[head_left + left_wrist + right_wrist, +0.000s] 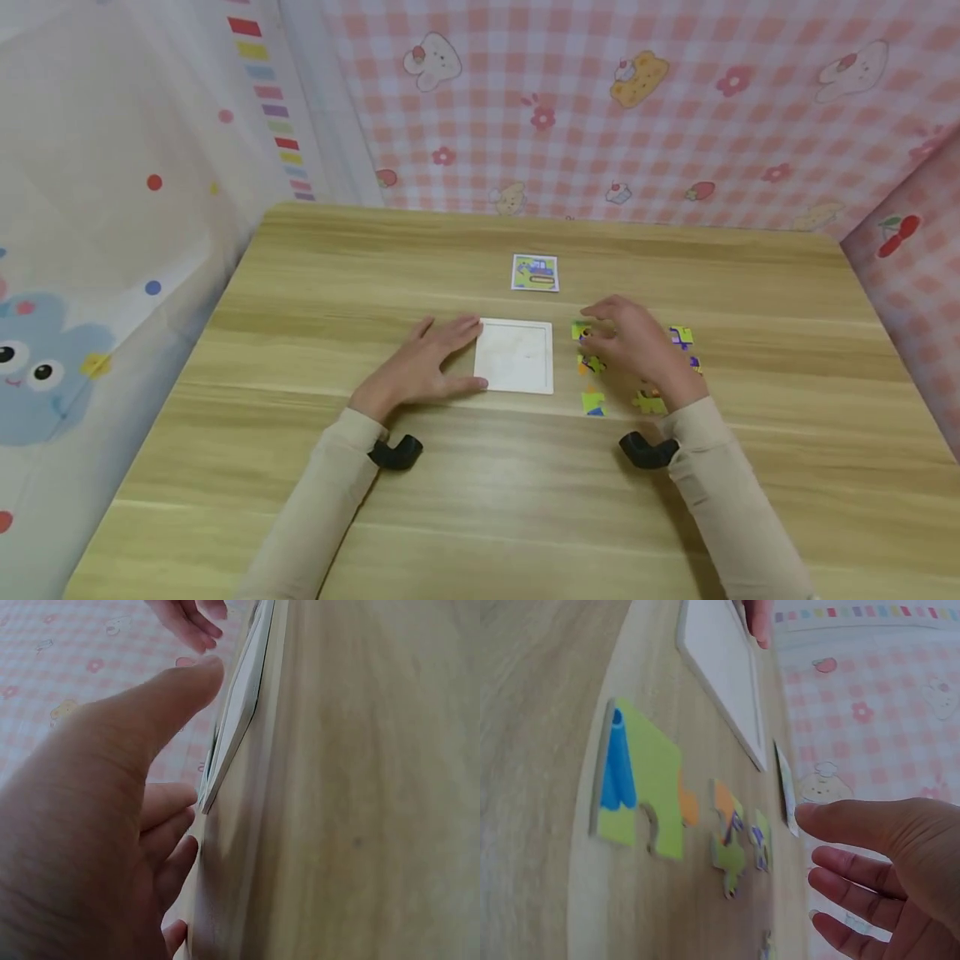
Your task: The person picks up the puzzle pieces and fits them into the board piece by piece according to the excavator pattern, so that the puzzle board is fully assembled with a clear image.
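A square white puzzle board (514, 357) with a raised rim lies on the table. My left hand (423, 367) is spread at its left side, fingertips by the upper left corner and thumb by the lower left one. To the board's right, my right hand (633, 346) hovers over loose jigsaw pieces, its fingers relaxed and nothing seen between them. In the right wrist view, a green piece with a blue shape (641, 780) lies nearest the camera. A green and orange piece (727, 840) lies beyond it. Some pieces are partly hidden under the right hand.
Behind the board lies a small picture card (535, 273) showing a vehicle. More pieces, including a green one (649, 402) and a purple and green one (681, 336), lie about the right wrist. Curtains with printed patterns stand behind the wooden table (487, 517) and at its sides.
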A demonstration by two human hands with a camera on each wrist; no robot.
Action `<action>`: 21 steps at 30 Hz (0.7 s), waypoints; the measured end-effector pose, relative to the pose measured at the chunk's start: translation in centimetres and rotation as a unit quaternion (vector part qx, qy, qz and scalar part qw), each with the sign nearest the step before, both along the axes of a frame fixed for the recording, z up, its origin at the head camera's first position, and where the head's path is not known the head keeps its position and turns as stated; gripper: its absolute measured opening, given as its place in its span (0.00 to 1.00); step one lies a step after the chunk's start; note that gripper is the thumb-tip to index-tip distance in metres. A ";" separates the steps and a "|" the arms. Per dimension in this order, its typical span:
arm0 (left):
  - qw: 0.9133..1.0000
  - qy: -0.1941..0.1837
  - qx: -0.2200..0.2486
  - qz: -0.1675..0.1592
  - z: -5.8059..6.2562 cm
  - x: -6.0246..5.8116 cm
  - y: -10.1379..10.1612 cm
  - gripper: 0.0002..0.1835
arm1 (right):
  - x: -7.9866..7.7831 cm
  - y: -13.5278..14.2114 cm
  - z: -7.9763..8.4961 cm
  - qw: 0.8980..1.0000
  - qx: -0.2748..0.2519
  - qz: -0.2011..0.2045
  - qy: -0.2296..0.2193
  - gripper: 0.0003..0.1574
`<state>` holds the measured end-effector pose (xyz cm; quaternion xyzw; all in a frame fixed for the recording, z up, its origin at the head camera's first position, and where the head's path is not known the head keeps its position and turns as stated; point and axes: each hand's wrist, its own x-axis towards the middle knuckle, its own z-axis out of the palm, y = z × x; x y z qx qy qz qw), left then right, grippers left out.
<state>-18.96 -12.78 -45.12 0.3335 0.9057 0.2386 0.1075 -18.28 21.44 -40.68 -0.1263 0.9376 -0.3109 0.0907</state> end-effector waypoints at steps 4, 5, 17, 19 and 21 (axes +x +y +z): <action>1.000 0.000 -0.001 -0.004 -0.2 0.2 0.0 0.50 | -0.6 -0.6 -0.4 1.000 0.016 0.014 -0.012 0.28; 1.000 0.002 0.000 -0.005 -0.3 0.2 0.0 0.50 | -0.7 -0.7 -0.5 1.000 0.022 0.017 -0.012 0.28; 0.999 0.033 0.008 -0.007 -0.9 0.0 0.1 0.48 | -1.4 -1.2 -0.9 0.998 0.061 0.023 -0.013 0.27; 0.999 0.035 0.007 -0.008 -1.0 0.1 0.1 0.48 | -1.4 -1.2 -0.9 0.997 0.069 0.021 -0.009 0.27; 0.999 0.036 0.007 -0.008 -1.0 0.1 0.0 0.48 | -1.5 -1.2 -0.8 0.997 0.076 0.019 -0.003 0.26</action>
